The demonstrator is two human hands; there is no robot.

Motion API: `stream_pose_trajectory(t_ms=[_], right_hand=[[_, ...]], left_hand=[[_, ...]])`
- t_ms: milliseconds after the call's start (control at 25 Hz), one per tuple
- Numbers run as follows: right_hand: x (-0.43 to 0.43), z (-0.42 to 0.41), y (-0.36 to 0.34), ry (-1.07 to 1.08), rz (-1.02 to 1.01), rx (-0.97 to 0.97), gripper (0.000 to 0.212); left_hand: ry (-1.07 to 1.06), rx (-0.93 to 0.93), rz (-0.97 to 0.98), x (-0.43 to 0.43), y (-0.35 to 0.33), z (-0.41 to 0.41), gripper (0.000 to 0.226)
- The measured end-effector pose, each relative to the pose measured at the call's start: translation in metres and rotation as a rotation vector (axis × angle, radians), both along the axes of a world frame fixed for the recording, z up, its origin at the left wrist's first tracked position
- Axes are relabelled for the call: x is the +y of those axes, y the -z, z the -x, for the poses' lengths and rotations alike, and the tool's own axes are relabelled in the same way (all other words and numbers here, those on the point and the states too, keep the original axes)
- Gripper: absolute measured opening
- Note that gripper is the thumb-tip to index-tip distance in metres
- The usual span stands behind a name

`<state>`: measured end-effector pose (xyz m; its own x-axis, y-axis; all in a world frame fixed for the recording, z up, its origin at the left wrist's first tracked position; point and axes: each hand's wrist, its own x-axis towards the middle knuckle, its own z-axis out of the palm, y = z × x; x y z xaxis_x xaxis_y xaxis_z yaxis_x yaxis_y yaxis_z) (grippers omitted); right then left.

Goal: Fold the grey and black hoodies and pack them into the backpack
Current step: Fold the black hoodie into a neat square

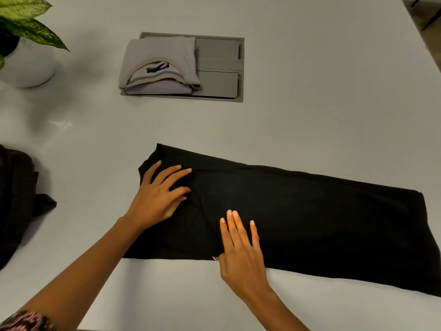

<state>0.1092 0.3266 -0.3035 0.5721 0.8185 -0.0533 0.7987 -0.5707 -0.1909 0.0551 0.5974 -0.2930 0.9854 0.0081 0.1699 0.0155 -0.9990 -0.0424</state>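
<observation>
backpack (16, 204) well left of both hands, on table (310, 115) | left hand (157, 197): fingers (176, 174) spread flat, pressing left end of black hoodie (310, 223), gripping nothing | grey hoodie (160, 60) folded, well beyond fingers | right hand (241, 254): fingers straight, flat on near edge, holding nothing | black hoodie runs rightward as a long strip; judged soft, limp, light; grasp far-right corners

The black hoodie (298, 223) is seen plain, broken only by a small white mark (215, 258) at its near edge. The grey hoodie (162, 48) is pale, trimmed with a cream band (155, 59) and a black label (157, 67). The backpack (14, 199) is black, the table (310, 103) off-white, its inset panel (217, 51) grey. Green leaves (31, 29) are mottled cream above a white pot (31, 70); the sleeve (26, 322) is printed pink and black
</observation>
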Motion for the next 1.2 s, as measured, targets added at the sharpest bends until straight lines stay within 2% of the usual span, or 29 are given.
stream_pose_trajectory(t_ms=[80,200,360,440,560,640,760,880,960,1040,1120,1200], right_hand=[[0.002,0.000,0.001,0.006,0.020,-0.013,0.096],[-0.005,0.000,0.001,-0.014,0.003,-0.008,0.097],[-0.013,-0.002,-0.005,-0.068,0.071,0.093,0.098],[-0.017,-0.003,-0.011,-0.112,-0.004,0.210,0.086],[-0.019,-0.016,-0.029,-0.027,-0.236,0.511,0.065],[-0.012,-0.034,-0.025,0.124,-0.327,0.439,0.058],[0.001,-0.067,-0.008,0.239,-0.195,0.232,0.059],[-0.016,-0.104,0.005,0.327,-0.054,0.031,0.059],[-0.057,-0.136,0.012,0.489,-0.008,-0.051,0.061],[-0.102,-0.166,0.013,0.641,-0.005,-0.077,0.066],[-0.141,-0.195,0.011,0.726,-0.067,-0.047,0.067],[-0.174,-0.230,0.007,0.822,-0.173,-0.068,0.060]], left_hand=[[0.033,-0.004,-0.040,0.005,-0.002,-0.009,0.024],[0.024,-0.060,-0.051,0.016,-0.008,-0.004,0.007],[0.024,0.028,-0.020,0.011,-0.007,0.003,0.017],[-0.001,0.053,0.065,0.005,-0.012,0.003,0.009],[-0.090,0.017,0.301,-0.010,-0.030,0.003,0.017],[-0.178,-0.048,0.411,-0.042,-0.035,-0.010,0.022],[-0.296,0.030,0.464,-0.112,-0.021,-0.048,0.048],[-0.411,0.217,0.369,-0.133,0.002,-0.073,0.070],[-0.464,0.282,0.300,-0.128,0.011,-0.077,0.076],[-0.495,0.258,0.366,-0.120,0.008,-0.078,0.074],[-0.583,0.128,0.481,-0.112,0.000,-0.086,0.061],[-0.697,0.011,0.535,-0.086,-0.005,-0.102,0.045]])
